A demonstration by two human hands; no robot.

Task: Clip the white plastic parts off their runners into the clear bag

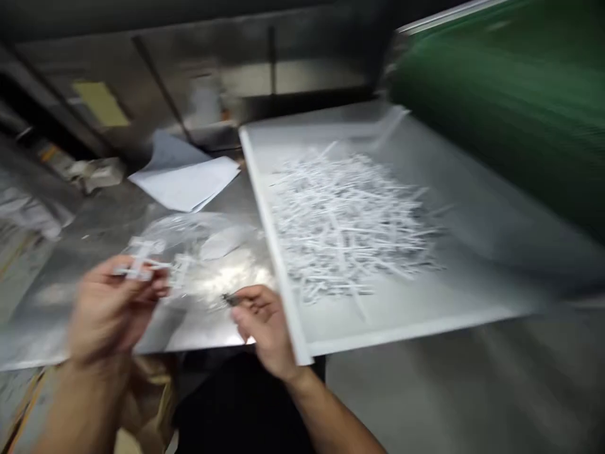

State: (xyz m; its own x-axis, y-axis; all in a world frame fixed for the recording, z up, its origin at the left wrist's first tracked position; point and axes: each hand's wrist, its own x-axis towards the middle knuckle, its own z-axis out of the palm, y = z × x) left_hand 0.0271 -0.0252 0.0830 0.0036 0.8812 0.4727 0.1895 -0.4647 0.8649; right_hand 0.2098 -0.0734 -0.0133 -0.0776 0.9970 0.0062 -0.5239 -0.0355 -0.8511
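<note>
Left hand [108,306] gripping white pieces [140,261], right hand [265,328] pinching small dark item [229,299], white strips [350,221] heaped alongside

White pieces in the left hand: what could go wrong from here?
The left hand holds white pieces that stick out past its fingers; one might slip and drop.

The right hand is close to the tray, so it could knock the rim and disturb the loose white sticks.

The small dark item in its fingertip grip might also slip.
</note>
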